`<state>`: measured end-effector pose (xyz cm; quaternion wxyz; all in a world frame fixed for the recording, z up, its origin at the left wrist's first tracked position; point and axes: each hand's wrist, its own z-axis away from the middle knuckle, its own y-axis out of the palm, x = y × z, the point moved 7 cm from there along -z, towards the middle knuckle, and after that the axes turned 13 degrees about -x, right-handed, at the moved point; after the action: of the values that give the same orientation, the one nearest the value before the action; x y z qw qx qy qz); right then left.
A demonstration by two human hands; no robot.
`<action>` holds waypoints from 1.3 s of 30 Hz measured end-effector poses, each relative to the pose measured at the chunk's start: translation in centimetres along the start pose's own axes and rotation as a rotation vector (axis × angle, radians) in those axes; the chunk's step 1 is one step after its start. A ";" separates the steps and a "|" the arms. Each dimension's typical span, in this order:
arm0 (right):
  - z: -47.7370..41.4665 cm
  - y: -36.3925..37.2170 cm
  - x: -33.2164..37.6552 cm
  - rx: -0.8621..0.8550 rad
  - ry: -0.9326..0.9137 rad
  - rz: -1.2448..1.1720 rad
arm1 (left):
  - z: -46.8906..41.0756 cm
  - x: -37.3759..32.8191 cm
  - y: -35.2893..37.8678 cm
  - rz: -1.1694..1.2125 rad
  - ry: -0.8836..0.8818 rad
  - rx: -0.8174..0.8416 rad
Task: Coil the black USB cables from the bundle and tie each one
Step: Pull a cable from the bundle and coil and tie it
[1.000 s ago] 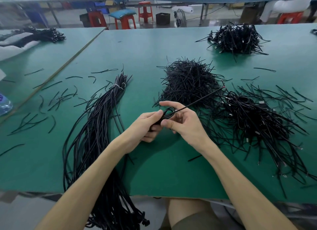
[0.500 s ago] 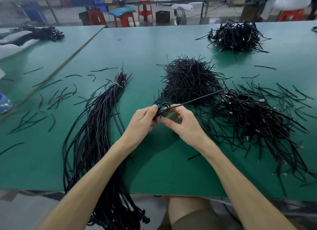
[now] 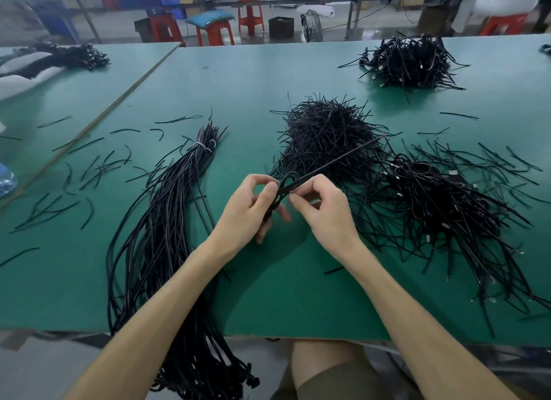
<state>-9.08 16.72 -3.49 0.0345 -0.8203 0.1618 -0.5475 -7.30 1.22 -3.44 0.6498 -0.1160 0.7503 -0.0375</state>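
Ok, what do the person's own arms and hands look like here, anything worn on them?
The left hand and right hand are bare: no gloves, rings, watch or wristband visible. The left forearm and right forearm are uncovered to the frame edge, so no sleeves show. Only olive-brown shorts appear, at the bottom edge.

Bare green tabletop (image 3: pixel 292 295) lies open at near centre, between a long black cable bundle (image 3: pixel 161 229) left, tangled black cables (image 3: pixel 447 208) right, short black ties (image 3: pixel 325 137) beyond.

Cable (image 3: pixel 337 159) I'm holding: black, reddish tip. Bundle (image 3: pixel 161 220): black, white tie (image 3: pixel 200 146). Heap (image 3: pixel 325 134) mid-table: black. Table (image 3: pixel 253 80): green. Stools (image 3: pixel 250 13) past far edge: red, one teal cushion (image 3: pixel 210 18). My shorts (image 3: pixel 337 381): olive.
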 end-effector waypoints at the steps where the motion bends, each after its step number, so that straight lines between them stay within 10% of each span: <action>1: -0.1 -0.2 0.1 -0.023 -0.017 0.011 | 0.1 -0.1 0.1 0.054 -0.008 0.041; 19: 0.4 0.5 0.9 0.075 -0.050 -0.111 | 0.6 -0.7 0.3 0.207 -0.036 0.295; 39: 0.4 1.3 -0.3 0.308 0.256 -0.376 | 0.2 -0.6 -0.3 0.404 -0.127 0.157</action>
<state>-9.12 15.52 -4.19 0.0361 -0.7452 -0.0753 -0.6616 -6.98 1.04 -2.82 0.6972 0.0853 0.7105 0.0423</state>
